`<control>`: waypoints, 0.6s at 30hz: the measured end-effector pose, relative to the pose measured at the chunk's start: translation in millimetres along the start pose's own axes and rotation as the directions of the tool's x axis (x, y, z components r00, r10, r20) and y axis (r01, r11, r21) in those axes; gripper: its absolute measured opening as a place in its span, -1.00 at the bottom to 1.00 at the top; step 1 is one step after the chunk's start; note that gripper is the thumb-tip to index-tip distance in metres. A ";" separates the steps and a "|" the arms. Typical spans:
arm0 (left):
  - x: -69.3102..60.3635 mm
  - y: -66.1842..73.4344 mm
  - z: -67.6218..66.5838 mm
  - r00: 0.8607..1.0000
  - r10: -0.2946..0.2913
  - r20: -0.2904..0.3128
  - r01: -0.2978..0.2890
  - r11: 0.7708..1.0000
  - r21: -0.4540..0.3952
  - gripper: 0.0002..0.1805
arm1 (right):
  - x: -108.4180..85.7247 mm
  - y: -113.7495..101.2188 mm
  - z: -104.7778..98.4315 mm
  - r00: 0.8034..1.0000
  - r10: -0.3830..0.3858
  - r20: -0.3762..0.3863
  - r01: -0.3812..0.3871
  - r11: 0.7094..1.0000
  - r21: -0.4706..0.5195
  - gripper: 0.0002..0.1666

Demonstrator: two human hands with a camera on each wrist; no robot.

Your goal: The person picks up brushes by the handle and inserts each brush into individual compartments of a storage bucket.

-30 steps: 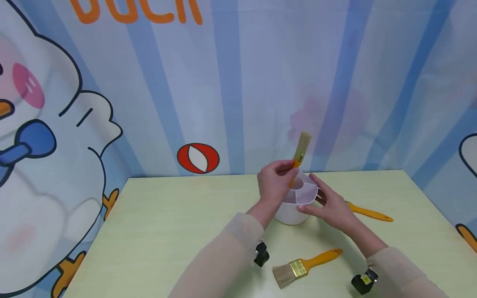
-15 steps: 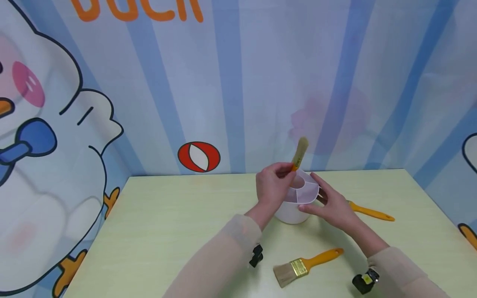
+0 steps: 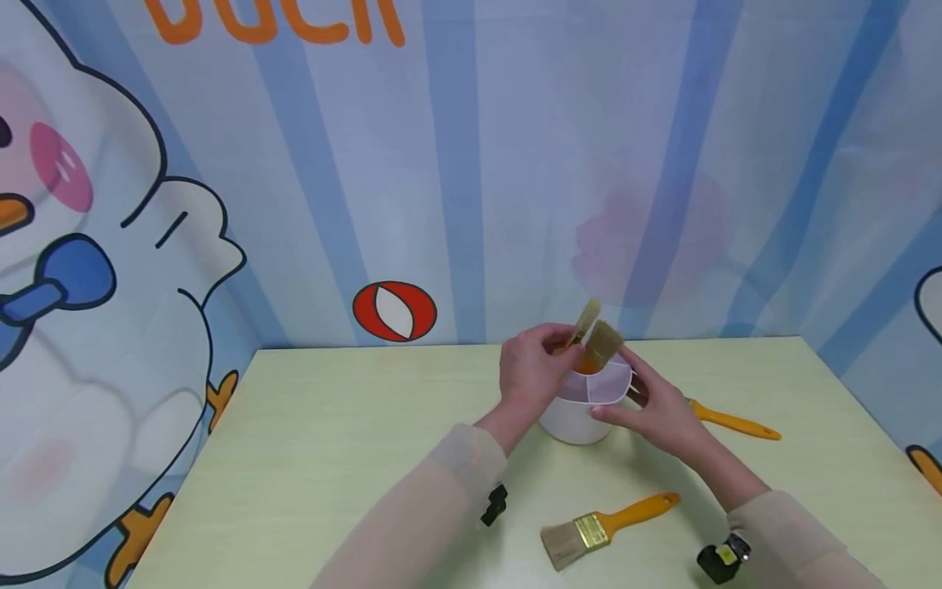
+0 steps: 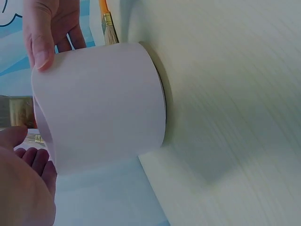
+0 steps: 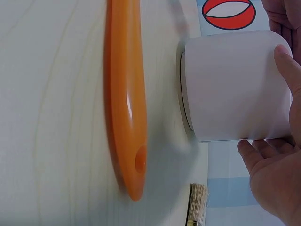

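My left hand (image 3: pixel 536 372) has its fingers curled at the ferrule end of a narrow-looking paintbrush (image 3: pixel 588 317), seen edge-on with bristles up. Right of it, a wider paintbrush (image 3: pixel 605 343) leans bristles-up in the round centre well of a white divided caddy (image 3: pixel 577 421). The orange handle of this wider brush reaches into the well. My right hand (image 3: pixel 657 405) holds the caddy's right side, thumb in front and fingers behind. In the left wrist view, the smooth white wall (image 4: pixel 101 108) stands between both hands. My fingers hide where the narrow brush ends.
One paintbrush (image 3: pixel 611 528) lies in front of the caddy, its yellow-orange handle to the right. Another brush handle (image 3: pixel 736 421) sticks out behind my right hand. The pale wooden table (image 3: pixel 368 458) meets a printed blue backdrop (image 3: pixel 456 164) at its far edge.
The brush at my left hand has come down toward the caddy. A second, wider brush head now shows in the well, tilted right. My right hand has kept its place.
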State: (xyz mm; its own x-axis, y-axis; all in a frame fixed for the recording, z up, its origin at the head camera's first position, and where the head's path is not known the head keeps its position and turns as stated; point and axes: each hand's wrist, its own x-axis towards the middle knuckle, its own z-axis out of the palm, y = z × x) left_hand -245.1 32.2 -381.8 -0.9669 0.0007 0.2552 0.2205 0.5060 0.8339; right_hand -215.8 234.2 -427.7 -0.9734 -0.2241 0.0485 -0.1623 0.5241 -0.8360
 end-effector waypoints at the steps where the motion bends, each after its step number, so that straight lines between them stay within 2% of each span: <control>1: -0.4 -0.3 -1.6 1.000 0.004 0.003 -0.004 1.000 -0.002 -0.72 | -0.2 0.0 -0.4 1.000 -0.002 0.000 0.002 1.000 0.002 0.30; 13: -6.0 -13.4 -27.5 0.997 0.071 0.043 -0.069 0.997 -0.043 -0.58 | -2.0 6.4 -4.0 1.000 -0.021 0.000 0.021 1.000 0.008 0.31; 18: -9.0 -20.9 -35.7 0.997 0.056 0.043 -0.053 0.997 -0.060 -0.55 | -2.4 5.7 -4.2 1.000 -0.021 -0.003 0.021 1.000 0.003 0.32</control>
State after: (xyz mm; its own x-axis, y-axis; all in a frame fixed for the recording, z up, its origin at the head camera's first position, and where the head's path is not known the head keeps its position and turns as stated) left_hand -236.5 -9.2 -384.1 -0.9576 0.0664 0.2802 0.2792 0.4521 0.8471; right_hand -215.1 241.1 -430.3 -0.9703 -0.2324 0.0676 -0.1821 0.5167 -0.8366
